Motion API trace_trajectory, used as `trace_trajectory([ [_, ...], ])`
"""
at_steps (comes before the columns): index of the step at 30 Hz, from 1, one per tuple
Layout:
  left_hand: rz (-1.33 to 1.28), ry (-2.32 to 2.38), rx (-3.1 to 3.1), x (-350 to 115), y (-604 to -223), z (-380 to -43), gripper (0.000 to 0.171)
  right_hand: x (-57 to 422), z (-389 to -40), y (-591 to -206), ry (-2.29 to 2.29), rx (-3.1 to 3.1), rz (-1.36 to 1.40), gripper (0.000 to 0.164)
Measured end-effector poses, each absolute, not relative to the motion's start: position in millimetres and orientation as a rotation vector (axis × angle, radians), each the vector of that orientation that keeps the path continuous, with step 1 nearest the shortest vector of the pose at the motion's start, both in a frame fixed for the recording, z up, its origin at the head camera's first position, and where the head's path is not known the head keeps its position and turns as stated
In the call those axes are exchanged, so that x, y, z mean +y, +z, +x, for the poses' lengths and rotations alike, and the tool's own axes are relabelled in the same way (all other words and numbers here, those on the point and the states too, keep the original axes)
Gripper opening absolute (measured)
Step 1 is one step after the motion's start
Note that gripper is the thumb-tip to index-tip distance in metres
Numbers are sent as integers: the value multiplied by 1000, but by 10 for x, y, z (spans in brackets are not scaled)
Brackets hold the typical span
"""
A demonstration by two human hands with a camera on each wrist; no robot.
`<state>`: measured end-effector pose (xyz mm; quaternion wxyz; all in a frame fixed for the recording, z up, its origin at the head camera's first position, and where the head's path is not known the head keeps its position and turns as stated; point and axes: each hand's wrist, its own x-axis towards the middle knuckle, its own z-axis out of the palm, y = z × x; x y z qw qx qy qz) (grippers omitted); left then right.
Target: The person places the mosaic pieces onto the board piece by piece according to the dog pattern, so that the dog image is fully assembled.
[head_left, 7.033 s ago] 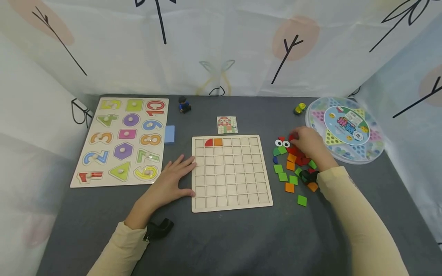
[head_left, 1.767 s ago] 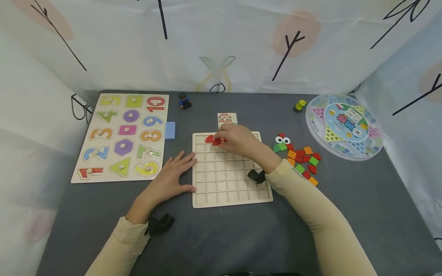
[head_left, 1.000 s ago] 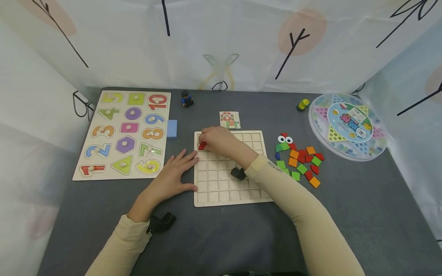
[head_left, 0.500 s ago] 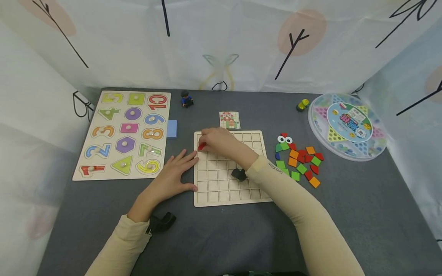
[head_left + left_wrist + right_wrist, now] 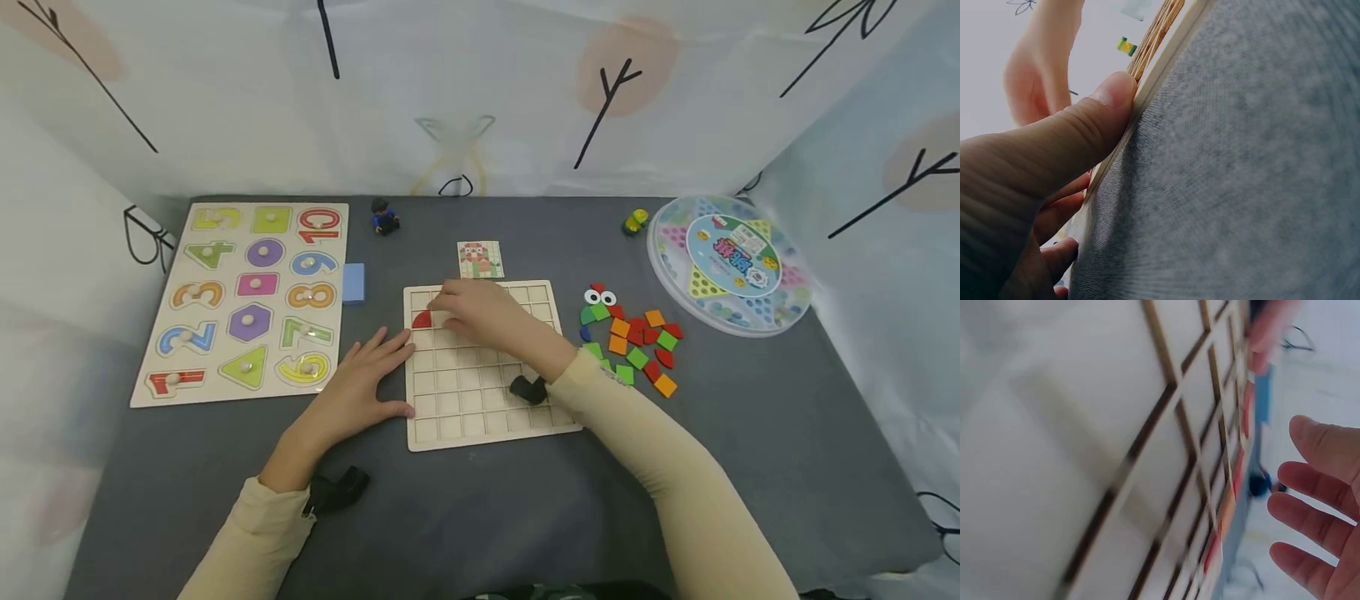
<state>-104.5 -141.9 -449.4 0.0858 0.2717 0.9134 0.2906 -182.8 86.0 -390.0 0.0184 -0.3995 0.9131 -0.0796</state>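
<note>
A square wooden grid board (image 5: 459,406) lies flat in front of me. My left hand (image 5: 362,385) rests against its left edge, fingers spread; in the left wrist view the thumb (image 5: 1107,103) touches the board's rim. A red rounded tile (image 5: 422,319) sits at the board's left side near the top. Just right of this tile hovers my right hand (image 5: 487,317), covering part of the upper rows. The right wrist view shows its fingers (image 5: 1304,515) apart with nothing between them, and red and orange tiles along the board's far part. Behind the board lies a small pattern card (image 5: 480,260).
Loose red, green and orange tiles (image 5: 636,358) lie right of the board, with a pair of eye pieces (image 5: 600,297). A number puzzle (image 5: 243,308) and blue block (image 5: 354,283) are left. A round game box (image 5: 731,267) and two small figures, one dark (image 5: 384,218), one yellow-green (image 5: 635,222), stand behind.
My right hand came from the loose tiles to the board with a red tile, set it down near the upper left, and has let go. My left hand stayed at the board's edge.
</note>
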Motion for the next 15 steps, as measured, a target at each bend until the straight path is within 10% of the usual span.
trace_trajectory([
  [15,797,846,2724,-1438,-4484,-1030,91,2647,-1498,-4069,-307,3040,-615,26],
])
